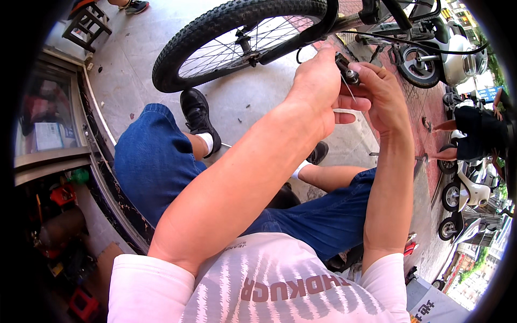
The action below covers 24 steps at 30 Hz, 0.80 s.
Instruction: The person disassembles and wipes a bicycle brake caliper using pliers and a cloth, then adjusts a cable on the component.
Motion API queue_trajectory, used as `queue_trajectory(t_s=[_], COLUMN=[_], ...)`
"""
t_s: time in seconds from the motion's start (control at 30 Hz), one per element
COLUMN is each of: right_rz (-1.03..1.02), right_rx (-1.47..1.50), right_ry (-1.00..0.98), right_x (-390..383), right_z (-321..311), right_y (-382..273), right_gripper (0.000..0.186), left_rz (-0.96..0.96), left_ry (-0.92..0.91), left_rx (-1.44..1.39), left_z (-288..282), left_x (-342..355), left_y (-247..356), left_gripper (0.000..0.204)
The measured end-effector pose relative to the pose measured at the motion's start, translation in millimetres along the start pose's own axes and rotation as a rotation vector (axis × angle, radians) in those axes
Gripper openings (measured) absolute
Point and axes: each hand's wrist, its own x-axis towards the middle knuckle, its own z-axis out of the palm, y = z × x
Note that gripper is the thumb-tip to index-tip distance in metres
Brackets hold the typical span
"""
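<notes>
Both my hands meet in front of the bicycle, at the upper middle of the view. Between them is a small black bicycle part (347,70) with a round silver bolt, which looks like a brake caliper. The thumb and forefinger of my right hand (383,97) pinch its right side. My left hand (318,81) is closed against its left side, its fingertips partly hidden behind the back of the hand. A thin straight metal wire or pin (349,89) sticks out below the part. Just beyond is the bicycle's wheel (167,59), with a knobbly black tyre.
A black cable (431,50) runs from the bicycle to the right. My legs in blue denim shorts (153,156) are bent either side. At left stand a glass cabinet (54,118) and a wooden stool (89,24). Parked scooters (466,59) and a bystander (474,132) are at right.
</notes>
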Motion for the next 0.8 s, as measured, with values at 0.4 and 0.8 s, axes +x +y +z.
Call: queue_trajectory(t_s=[0.4,0.8], right_rz=[0.006,-0.129], right_rx=[0.155,0.066], right_ry=[-0.02,-0.013], right_x=[-3,-2], right_z=[7,13], right_y=[7,24], right_gripper=[0.032,0.03], left_rz=[0.063,0.084], left_ry=[0.022,0.033], left_rx=[0.012,0.027], left_z=[-1,-9], left_x=[0,3], left_y=[-4,-9], left_gripper=[0.048,0.05])
